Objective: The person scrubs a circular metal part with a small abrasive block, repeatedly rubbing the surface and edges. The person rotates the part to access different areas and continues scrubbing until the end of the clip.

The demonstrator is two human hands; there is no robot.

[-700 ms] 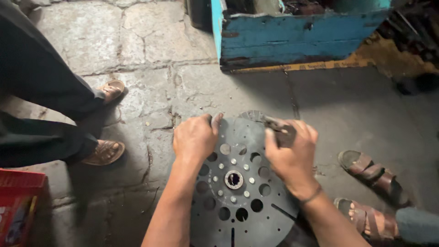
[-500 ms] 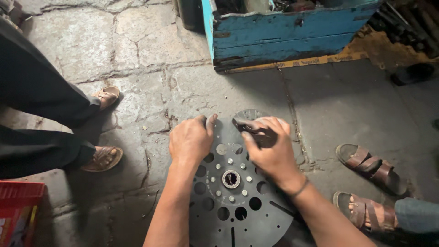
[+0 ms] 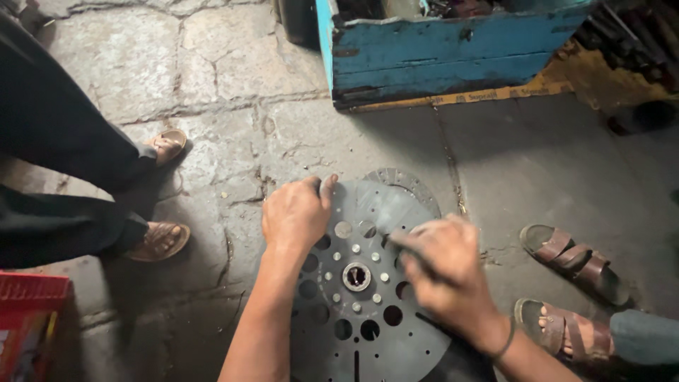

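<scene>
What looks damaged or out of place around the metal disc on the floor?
The blue wooden crate is battered, its paint chipped and worn along the edges. The stone floor is cracked. The perforated metal disc under both hands looks intact.

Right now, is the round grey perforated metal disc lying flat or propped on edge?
Flat: the round grey perforated metal disc lies face-up on the stone floor, with the left hand pressing on its rim.

Disc [image 3: 368,283]: dark grey metal, dotted with round holes. Crate [image 3: 453,49]: chipped blue. Sandals [image 3: 576,265]: brown. Box [image 3: 25,325]: red. Floor [image 3: 212,78]: grey stone.
</scene>
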